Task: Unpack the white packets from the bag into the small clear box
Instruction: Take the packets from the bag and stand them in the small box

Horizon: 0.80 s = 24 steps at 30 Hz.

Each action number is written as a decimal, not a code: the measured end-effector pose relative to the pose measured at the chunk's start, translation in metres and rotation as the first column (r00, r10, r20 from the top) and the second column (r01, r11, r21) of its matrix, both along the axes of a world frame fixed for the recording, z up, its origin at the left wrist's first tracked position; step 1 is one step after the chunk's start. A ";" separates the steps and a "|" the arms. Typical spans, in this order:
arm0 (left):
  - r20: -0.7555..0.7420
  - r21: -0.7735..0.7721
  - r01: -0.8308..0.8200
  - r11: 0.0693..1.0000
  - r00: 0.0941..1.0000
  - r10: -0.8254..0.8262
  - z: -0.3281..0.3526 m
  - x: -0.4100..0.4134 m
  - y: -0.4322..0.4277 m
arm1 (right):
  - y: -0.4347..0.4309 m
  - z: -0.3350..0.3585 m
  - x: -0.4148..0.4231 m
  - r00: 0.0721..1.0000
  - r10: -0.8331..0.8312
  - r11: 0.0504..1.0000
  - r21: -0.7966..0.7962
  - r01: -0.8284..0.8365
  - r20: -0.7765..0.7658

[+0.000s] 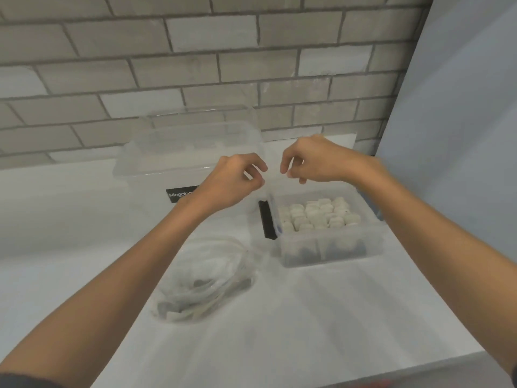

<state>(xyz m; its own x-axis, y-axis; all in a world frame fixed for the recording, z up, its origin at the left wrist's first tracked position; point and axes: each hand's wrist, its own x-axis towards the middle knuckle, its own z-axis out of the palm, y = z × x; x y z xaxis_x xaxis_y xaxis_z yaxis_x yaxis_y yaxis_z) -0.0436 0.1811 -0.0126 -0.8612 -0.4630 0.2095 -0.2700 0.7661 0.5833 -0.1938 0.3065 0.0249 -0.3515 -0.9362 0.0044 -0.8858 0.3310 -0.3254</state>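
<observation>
Currently the left hand and right hand hover close together, fingers curled; whether either pinches anything cannot be told. Below them, white packets fill the small clear box near the bench's right edge. The bag lies crumpled mid-bench, before a large clear box.

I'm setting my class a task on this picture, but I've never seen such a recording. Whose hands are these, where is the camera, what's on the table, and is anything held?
No machine here: a person works bare-handed, and the one camera sits on their head, looking down. The left hand and right hand hover close together, fingers curled, near a small clear box full of white packets. Whether they pinch anything I cannot tell. On the white table also lie a crumpled clear bag and a larger clear box.
</observation>
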 end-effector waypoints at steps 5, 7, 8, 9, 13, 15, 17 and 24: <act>0.025 0.025 -0.069 0.997 0.997 0.068 -0.012 0.057 -0.022 | -0.021 -0.005 0.068 0.993 0.120 0.993 -0.016 -0.119 0.021; 0.046 0.045 -0.097 0.994 0.994 0.095 -0.022 0.081 -0.029 | -0.030 -0.015 0.092 0.987 0.157 0.988 0.003 -0.157 0.034; 0.062 0.058 -0.112 0.992 0.992 0.108 -0.027 0.092 -0.033 | -0.034 -0.021 0.102 0.984 0.171 0.985 0.013 -0.172 0.039; 0.082 0.073 -0.123 0.990 0.990 0.117 -0.034 0.102 -0.036 | -0.038 -0.027 0.111 0.982 0.184 0.982 0.026 -0.185 0.045; 0.178 0.114 -0.130 0.985 0.978 0.108 -0.061 0.128 -0.043 | -0.052 -0.061 0.137 0.977 0.201 0.974 0.096 -0.208 0.070; 0.238 0.130 -0.114 0.985 0.968 0.080 -0.077 0.133 -0.044 | -0.058 -0.079 0.146 0.976 0.196 0.970 0.126 -0.207 0.098; 0.300 0.119 -0.093 0.989 0.952 0.054 -0.093 0.134 -0.042 | -0.061 -0.097 0.152 0.976 0.188 0.966 0.159 -0.204 0.107; 0.458 0.008 -0.036 0.999 0.889 0.029 -0.142 0.127 -0.031 | -0.058 -0.146 0.159 0.989 0.122 0.956 0.257 -0.141 0.088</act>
<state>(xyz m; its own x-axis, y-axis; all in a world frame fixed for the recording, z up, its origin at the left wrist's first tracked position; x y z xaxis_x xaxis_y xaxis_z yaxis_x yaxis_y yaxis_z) 0.0835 0.1500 -0.1548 -0.8443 -0.4924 -0.2115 -0.5344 0.7438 0.4014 -0.0347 0.2481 -0.1211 -0.2156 -0.9393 -0.2670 -0.9052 0.2948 -0.3060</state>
